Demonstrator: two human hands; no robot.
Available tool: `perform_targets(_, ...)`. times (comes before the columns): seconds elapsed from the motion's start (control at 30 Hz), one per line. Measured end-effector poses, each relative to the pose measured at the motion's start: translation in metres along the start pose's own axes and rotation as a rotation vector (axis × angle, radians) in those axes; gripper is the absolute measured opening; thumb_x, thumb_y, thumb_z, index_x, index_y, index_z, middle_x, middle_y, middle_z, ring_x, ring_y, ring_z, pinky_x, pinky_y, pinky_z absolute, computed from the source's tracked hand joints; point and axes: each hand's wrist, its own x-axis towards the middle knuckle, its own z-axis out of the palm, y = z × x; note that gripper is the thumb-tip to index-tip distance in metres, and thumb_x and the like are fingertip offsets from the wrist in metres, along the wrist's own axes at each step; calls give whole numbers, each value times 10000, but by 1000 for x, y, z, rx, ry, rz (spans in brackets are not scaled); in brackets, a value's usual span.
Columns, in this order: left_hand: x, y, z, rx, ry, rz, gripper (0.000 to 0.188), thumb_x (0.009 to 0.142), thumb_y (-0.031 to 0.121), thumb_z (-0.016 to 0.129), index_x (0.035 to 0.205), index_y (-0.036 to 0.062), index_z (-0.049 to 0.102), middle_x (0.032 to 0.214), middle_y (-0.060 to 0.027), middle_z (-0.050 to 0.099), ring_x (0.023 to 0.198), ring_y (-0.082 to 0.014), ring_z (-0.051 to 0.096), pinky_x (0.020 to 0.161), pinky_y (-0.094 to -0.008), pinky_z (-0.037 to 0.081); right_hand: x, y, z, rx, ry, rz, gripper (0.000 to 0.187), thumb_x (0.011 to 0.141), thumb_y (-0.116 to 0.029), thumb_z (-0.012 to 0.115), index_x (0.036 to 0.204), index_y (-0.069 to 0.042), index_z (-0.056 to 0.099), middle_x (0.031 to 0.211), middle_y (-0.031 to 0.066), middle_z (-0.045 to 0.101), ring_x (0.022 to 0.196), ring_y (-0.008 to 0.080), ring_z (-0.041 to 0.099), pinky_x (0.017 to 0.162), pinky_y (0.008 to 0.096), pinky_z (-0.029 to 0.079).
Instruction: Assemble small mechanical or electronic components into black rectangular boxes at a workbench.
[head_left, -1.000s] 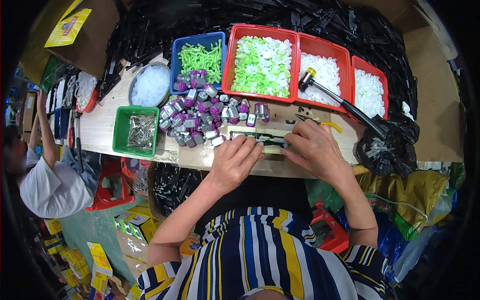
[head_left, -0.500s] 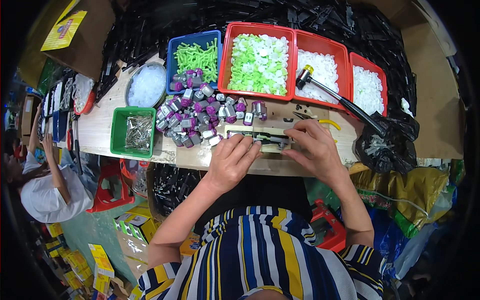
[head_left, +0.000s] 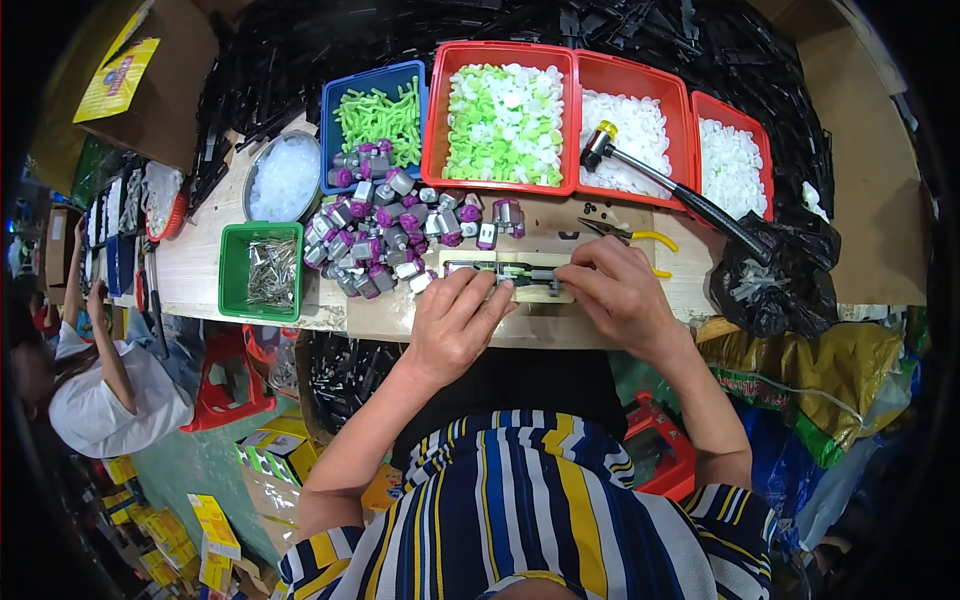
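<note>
A long black plastic assembly (head_left: pixel 530 272) with a light green piece near its middle lies in a cream fixture (head_left: pixel 458 262) at the table's front edge. My left hand (head_left: pixel 455 328) presses its fingers together over the left part of this assembly and steadies it. At the right end, my right hand (head_left: pixel 622 298) is closed in a pinch; its fingertips meet at the black assembly, and any small piece between them is hidden. Just beyond lie pliers (head_left: pixel 652 238) with yellow handles. A heap of grey and purple small housings (head_left: pixel 375 235) sits to the left.
Behind stand a blue bin (head_left: pixel 328 130) of green pieces and red bins (head_left: pixel 433 130) of white and green caps. A hammer (head_left: pixel 660 180) rests across the red bins. Metal pins fill a green bin (head_left: pixel 230 270). A black plastic bag (head_left: pixel 800 290) is at right; another person (head_left: pixel 115 400) sits left.
My right hand's thumb and fingers have drawn together into a tighter pinch at the assembly's right end. My left hand stays on the assembly. The whole view has shifted slightly.
</note>
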Motion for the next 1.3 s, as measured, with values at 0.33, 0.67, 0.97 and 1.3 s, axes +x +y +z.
perform_targets(0.33, -3, -2, 2, -10, 9, -3, 338, 703, 97, 822, 1016, 38, 708, 981, -83, 634, 912, -279, 583, 746, -369, 471, 0, -2, 1, 45, -5, 64, 272, 710, -42, 772, 964, -80, 682, 931, 60, 596, 877, 254, 602, 733, 363, 444)
perform_targets(0.67, 2, -2, 1, 6, 23, 22, 304, 741, 125, 775, 1019, 32, 698, 1001, -79, 639, 947, -253, 588, 726, -352, 473, 6, 2, -8, 53, -94, 64, 275, 708, -29, 766, 965, -72, 678, 930, 65, 597, 877, 268, 596, 754, 385, 457)
perform_targets(0.97, -8, -5, 2, -32, 49, 36, 325, 725, 106, 805, 1031, 54, 711, 1047, -87, 623, 946, -270, 580, 747, -361, 490, 47, 8, -89, 33, -93, 126, 251, 785, -70, 726, 1028, -17, 688, 947, 123, 640, 864, 287, 644, 748, 367, 522)
perform_targets(1.3, -6, -6, 1, -26, 113, 16, 327, 721, 89, 816, 1029, 59, 707, 1007, -79, 626, 908, -260, 585, 715, -356, 495, 133, 193, -131, -584, -31, 335, 219, 769, -20, 695, 987, 0, 687, 1004, 168, 659, 1016, 341, 622, 875, 412, 510)
